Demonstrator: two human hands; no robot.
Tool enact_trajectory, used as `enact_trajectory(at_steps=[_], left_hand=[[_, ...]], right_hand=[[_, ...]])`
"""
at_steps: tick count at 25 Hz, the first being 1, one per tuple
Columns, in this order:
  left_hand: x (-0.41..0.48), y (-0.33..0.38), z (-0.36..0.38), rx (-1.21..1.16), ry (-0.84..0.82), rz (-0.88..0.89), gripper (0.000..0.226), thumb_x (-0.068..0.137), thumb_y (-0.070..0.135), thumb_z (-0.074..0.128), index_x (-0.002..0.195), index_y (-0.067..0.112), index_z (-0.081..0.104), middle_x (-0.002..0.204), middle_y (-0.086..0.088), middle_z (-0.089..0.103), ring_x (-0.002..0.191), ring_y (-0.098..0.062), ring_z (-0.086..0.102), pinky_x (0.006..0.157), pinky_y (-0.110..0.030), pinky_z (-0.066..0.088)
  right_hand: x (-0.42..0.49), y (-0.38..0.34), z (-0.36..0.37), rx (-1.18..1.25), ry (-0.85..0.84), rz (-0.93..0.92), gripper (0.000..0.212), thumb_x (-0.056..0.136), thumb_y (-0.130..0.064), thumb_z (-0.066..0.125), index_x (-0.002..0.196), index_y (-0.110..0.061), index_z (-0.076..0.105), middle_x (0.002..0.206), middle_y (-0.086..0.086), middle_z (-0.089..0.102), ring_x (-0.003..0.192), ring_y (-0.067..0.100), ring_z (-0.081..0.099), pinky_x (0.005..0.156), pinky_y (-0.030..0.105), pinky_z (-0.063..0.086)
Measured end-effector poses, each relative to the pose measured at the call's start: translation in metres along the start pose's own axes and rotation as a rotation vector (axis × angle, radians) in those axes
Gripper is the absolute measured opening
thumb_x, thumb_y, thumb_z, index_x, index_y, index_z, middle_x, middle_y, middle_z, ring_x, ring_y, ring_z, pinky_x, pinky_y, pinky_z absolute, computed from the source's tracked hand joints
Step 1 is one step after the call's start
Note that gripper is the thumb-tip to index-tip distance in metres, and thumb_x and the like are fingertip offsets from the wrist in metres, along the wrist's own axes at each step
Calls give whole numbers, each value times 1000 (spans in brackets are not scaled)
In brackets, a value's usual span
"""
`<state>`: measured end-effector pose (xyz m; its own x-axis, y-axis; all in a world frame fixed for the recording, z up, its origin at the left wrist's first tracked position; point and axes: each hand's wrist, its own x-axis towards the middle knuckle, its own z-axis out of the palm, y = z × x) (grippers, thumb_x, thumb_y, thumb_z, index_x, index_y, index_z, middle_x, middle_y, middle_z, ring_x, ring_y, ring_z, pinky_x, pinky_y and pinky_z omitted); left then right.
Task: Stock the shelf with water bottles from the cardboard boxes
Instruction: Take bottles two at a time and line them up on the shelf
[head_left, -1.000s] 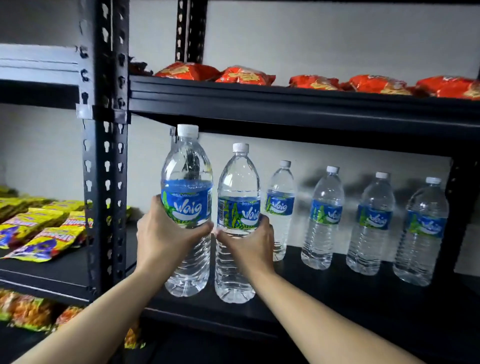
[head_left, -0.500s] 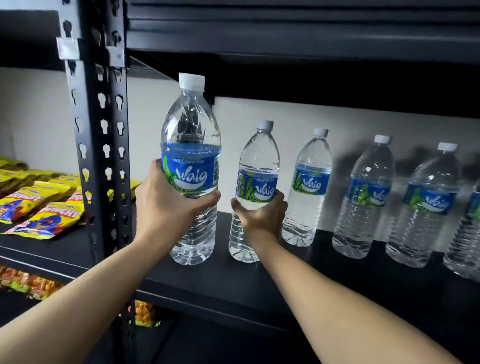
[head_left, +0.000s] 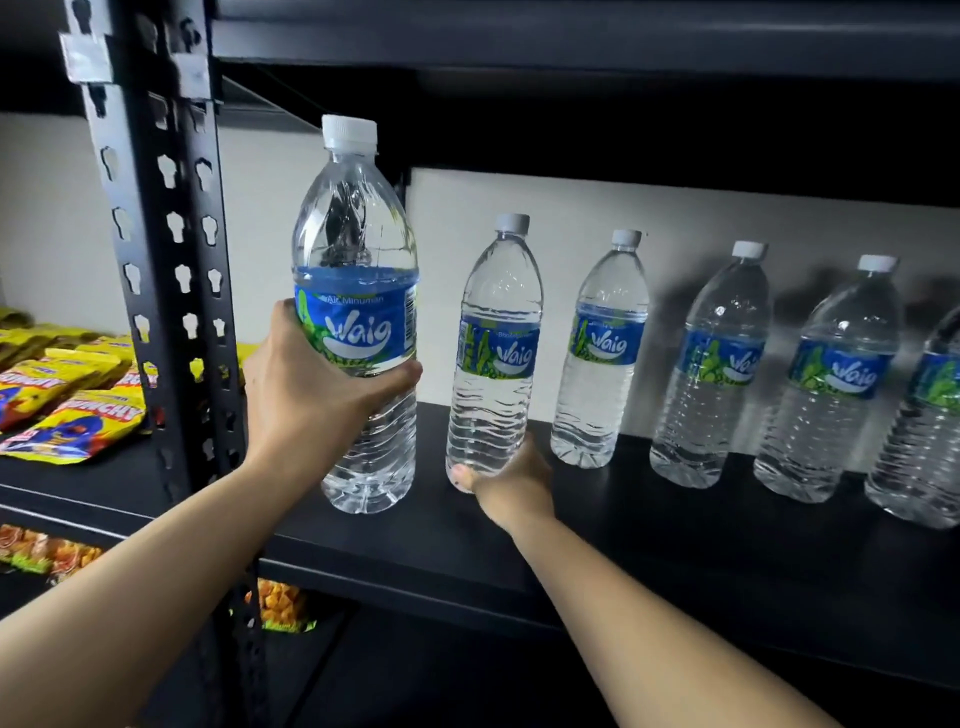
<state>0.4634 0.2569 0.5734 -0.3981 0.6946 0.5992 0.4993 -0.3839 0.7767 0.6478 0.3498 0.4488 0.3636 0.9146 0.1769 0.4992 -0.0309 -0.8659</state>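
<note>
Two hands: each on one bottle.
Left hand (head_left: 306, 400): fingers wrapped round the raised bottle (head_left: 358, 322), above the shelf (head_left: 649, 530) front.
Right hand (head_left: 511, 480): fingers curled at the base of the placed bottle (head_left: 493, 353), standing on the shelf beside the row of bottles (head_left: 727, 364).

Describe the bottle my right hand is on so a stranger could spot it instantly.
Find the black shelf with water bottles lined along the white wall. It is the leftmost bottle standing in that row. It alone has a right hand at its base.
</note>
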Motion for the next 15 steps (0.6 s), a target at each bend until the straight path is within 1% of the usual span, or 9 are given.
enact_trajectory(at_steps=[2, 5, 7, 9, 11, 12, 14, 15], left_hand=[[-1, 0, 0, 11, 5, 14, 75, 52, 46, 92, 109, 21, 51, 83, 17, 53, 89, -11, 52, 76, -25, 41], [1, -2, 0, 4, 19, 36, 76, 50, 47, 92, 109, 23, 51, 89, 12, 58, 93, -12, 56, 79, -26, 44], [3, -3, 1, 0, 31, 43, 76, 50, 47, 92, 109, 24, 51, 86, 20, 55, 85, -2, 53, 78, -24, 42], [5, -6, 2, 4, 36, 36, 75, 51, 45, 93, 109, 25, 51, 82, 25, 49, 80, 1, 49, 75, -20, 38], [7, -6, 4, -7, 36, 29, 72, 53, 42, 93, 108, 25, 49, 81, 26, 48, 75, 5, 48, 70, -16, 36], [7, -6, 5, -11, 36, 24, 72, 54, 41, 93, 109, 25, 50, 81, 26, 47, 74, 5, 47, 71, -15, 35], [8, -7, 7, -17, 40, 19, 74, 54, 41, 93, 112, 23, 51, 81, 25, 47, 81, -3, 48, 76, -18, 36], [8, -8, 7, -17, 41, 21, 74, 53, 41, 93, 112, 23, 51, 82, 25, 48, 85, -4, 47, 78, -19, 36]], right_hand=[[13, -5, 2, -49, 16, 7, 75, 61, -46, 87, 123, -20, 54, 124, -1, 60, 113, 22, 60, 99, 36, 49], [35, -8, 13, -82, 73, -4, 81, 67, -47, 85, 131, -11, 51, 133, 8, 55, 125, 27, 53, 106, 37, 42], [46, -6, 17, -84, 110, -10, 85, 68, -49, 84, 134, -8, 49, 135, 10, 54, 128, 29, 50, 108, 37, 40], [55, -4, 20, -73, 154, -19, 83, 63, -52, 85, 127, -9, 53, 129, 8, 58, 124, 29, 54, 105, 37, 44], [58, -4, 22, -74, 179, -16, 82, 61, -54, 85, 121, -8, 52, 125, 8, 59, 120, 29, 56, 101, 38, 46], [58, -3, 22, -86, 188, -19, 83, 60, -56, 85, 118, -8, 51, 123, 8, 59, 118, 30, 57, 100, 39, 46], [58, -5, 20, -118, 202, -34, 86, 57, -61, 85, 115, -8, 49, 120, 9, 59, 115, 30, 56, 98, 39, 47], [58, -6, 19, -135, 201, -35, 87, 57, -62, 84, 114, -7, 49, 120, 9, 58, 115, 30, 56, 97, 38, 47]])
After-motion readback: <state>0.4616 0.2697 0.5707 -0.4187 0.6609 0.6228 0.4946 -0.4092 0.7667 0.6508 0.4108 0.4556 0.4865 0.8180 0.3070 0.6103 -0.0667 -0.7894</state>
